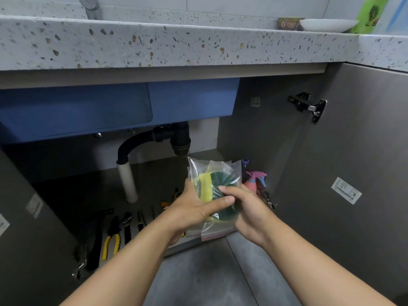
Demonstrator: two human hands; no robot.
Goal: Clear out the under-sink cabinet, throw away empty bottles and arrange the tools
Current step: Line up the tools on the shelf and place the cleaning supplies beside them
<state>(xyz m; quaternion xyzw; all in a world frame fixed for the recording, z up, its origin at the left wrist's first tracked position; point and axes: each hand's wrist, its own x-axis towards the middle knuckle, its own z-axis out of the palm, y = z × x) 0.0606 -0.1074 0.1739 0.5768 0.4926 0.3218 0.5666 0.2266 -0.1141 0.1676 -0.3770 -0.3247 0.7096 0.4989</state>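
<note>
A clear zip bag (213, 171) with yellow and green scouring sponges inside is held up in front of the open under-sink cabinet. My left hand (194, 208) grips the bag from the left, thumb across its front. My right hand (247, 212) holds it from the right, fingers curled behind it. On the cabinet floor (92, 191) lie yellow-handled pliers (111, 237), a dark wrench (95, 244) and several other tools in a row. A pink spray bottle (254, 181) stands at the right, partly hidden by the bag.
A black drain pipe (141, 142) and a white pipe (128, 182) drop from the blue sink basin (110, 107). Both grey cabinet doors (353, 173) stand open. On the speckled counter (176, 45) sit a white bowl (326, 25) and a green bottle (371, 14).
</note>
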